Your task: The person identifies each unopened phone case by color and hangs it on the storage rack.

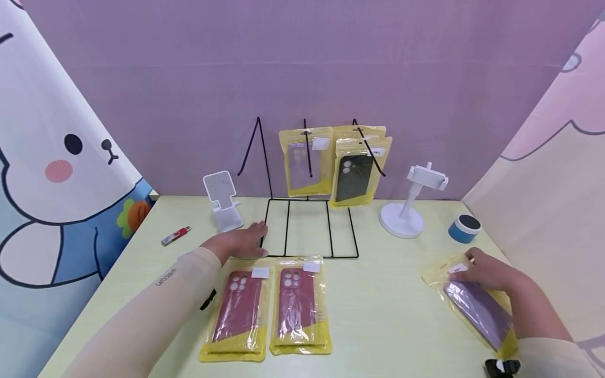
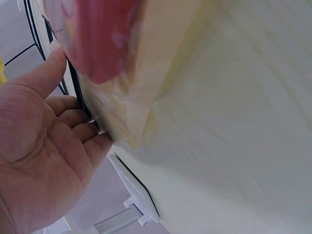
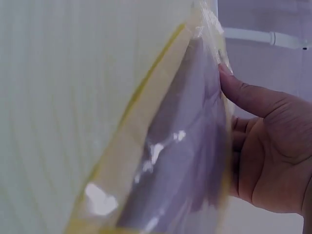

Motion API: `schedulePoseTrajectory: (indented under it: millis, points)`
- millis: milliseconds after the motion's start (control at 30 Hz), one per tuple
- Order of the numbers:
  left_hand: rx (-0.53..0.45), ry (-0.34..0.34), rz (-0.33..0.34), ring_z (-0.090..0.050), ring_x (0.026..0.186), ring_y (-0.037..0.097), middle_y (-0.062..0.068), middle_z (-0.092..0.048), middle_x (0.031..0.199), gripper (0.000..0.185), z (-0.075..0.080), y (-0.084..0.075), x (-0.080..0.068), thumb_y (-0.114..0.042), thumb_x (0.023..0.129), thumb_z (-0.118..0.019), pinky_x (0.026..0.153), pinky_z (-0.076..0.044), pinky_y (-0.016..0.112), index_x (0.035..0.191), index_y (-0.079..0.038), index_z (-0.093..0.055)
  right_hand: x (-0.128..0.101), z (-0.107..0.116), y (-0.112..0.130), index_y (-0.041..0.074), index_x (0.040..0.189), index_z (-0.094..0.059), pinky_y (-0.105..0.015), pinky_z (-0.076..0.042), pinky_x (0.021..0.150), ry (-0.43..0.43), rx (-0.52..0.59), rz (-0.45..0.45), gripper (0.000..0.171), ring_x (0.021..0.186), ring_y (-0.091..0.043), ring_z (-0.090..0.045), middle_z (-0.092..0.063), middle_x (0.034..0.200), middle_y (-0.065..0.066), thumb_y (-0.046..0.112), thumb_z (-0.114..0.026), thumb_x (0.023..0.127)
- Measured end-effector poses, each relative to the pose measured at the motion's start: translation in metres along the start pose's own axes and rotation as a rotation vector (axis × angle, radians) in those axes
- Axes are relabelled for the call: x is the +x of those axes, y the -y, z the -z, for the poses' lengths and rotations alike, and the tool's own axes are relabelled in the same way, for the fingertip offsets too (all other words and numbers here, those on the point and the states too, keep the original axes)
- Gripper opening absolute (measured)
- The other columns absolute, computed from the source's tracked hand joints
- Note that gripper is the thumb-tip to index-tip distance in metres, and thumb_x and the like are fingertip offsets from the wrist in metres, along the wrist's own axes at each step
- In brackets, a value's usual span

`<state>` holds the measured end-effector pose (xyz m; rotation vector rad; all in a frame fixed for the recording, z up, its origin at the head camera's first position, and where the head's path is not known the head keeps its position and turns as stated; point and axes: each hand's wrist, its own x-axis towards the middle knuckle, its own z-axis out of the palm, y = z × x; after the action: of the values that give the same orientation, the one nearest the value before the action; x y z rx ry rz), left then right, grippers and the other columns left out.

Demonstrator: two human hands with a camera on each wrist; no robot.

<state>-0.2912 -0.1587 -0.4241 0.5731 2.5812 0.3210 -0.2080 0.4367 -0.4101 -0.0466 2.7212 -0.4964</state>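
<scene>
1. The purple phone case packet (image 1: 477,302) lies on the table (image 1: 387,315) at about 4 o'clock, the right hand (image 1: 489,273) grasping its upper end.
2. The right wrist view adds that the thumb (image 3: 243,95) presses the packet's edge.
3. The left hand (image 1: 238,242) rests flat, fingers loose, on the black wire rack (image 1: 307,228) base's left corner at 11 o'clock.
4. Only the left wrist view shows its fingers (image 2: 80,119) against the wire, beside a red case packet (image 1: 238,312).
5. A second red packet (image 1: 300,304) lies just right of it.
</scene>
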Motion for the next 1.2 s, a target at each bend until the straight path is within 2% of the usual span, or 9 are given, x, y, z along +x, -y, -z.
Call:
schedulePoseTrajectory:
  millis: [167, 267, 367, 467, 633, 900, 1200]
  points:
    - [-0.002, 0.003, -0.010, -0.004, 0.151, 0.037, 0.020, -0.001, 0.164, 0.082, 0.000, 0.000, 0.000, -0.039, 0.099, -0.055, 0.123, -0.010, 0.050, 0.157, -0.002, -0.010, -0.001, -0.001, 0.017, -0.004, 0.121, -0.046, -0.035, -0.048, 0.072, -0.029, -0.029, 0.076, 0.065, 0.088, -0.025, -0.056, -0.060, 0.100, -0.014, 0.049, -0.065, 0.090]
    - [-0.004, 0.005, -0.010, -0.003, 0.151, 0.037, 0.020, -0.001, 0.164, 0.081, 0.000, 0.000, 0.000, -0.038, 0.100, -0.055, 0.123, -0.010, 0.051, 0.157, -0.002, -0.010, -0.001, -0.001, 0.028, 0.003, 0.110, -0.051, -0.029, -0.042, 0.065, -0.069, -0.025, 0.124, 0.045, 0.079, -0.018, -0.052, -0.054, 0.085, -0.004, 0.044, -0.063, 0.094]
    - [0.003, 0.004, -0.010, -0.004, 0.151, 0.037, 0.020, -0.001, 0.164, 0.081, 0.000, 0.000, 0.000, -0.039, 0.100, -0.055, 0.123, -0.011, 0.050, 0.157, -0.002, -0.010, -0.002, 0.000, 0.042, 0.009, 0.098, -0.051, -0.027, -0.037, 0.058, -0.126, -0.009, 0.186, 0.031, 0.069, -0.014, -0.047, -0.045, 0.075, 0.000, 0.039, -0.061, 0.097]
    - [0.010, 0.003, -0.006, -0.003, 0.151, 0.037, 0.019, -0.001, 0.164, 0.081, 0.000, 0.000, 0.001, -0.039, 0.100, -0.054, 0.123, -0.011, 0.051, 0.157, -0.003, -0.010, -0.005, 0.004, 0.059, 0.013, 0.093, -0.051, -0.026, -0.035, 0.056, -0.161, 0.039, 0.240, 0.027, 0.065, -0.012, -0.045, -0.043, 0.072, 0.000, 0.038, -0.059, 0.098]
    - [0.012, 0.009, -0.001, -0.002, 0.152, 0.037, 0.018, 0.000, 0.164, 0.081, 0.000, 0.000, 0.001, -0.039, 0.100, -0.054, 0.123, -0.010, 0.050, 0.157, -0.003, -0.009, -0.013, 0.009, 0.089, 0.014, 0.095, -0.053, -0.025, -0.040, 0.056, -0.176, 0.151, 0.345, 0.021, 0.063, -0.011, -0.047, -0.047, 0.072, 0.000, 0.034, -0.061, 0.098]
    - [0.016, 0.014, 0.018, -0.001, 0.152, 0.035, 0.016, 0.002, 0.165, 0.082, 0.000, 0.001, 0.002, -0.041, 0.099, -0.054, 0.124, -0.010, 0.049, 0.158, -0.006, -0.008, -0.018, 0.012, 0.138, 0.017, 0.097, -0.056, -0.026, -0.043, 0.058, -0.228, 0.244, 0.455, 0.015, 0.070, -0.014, -0.050, -0.050, 0.075, 0.000, 0.029, -0.064, 0.096]
    - [0.028, 0.017, -0.004, -0.002, 0.152, 0.036, 0.018, 0.001, 0.165, 0.083, -0.001, 0.001, 0.002, -0.041, 0.100, -0.053, 0.124, -0.010, 0.049, 0.157, -0.004, -0.008, -0.014, 0.013, 0.185, 0.011, 0.099, -0.056, -0.027, -0.047, 0.063, -0.189, 0.468, 0.578, 0.011, 0.074, -0.019, -0.053, -0.052, 0.077, -0.008, 0.020, -0.062, 0.098]
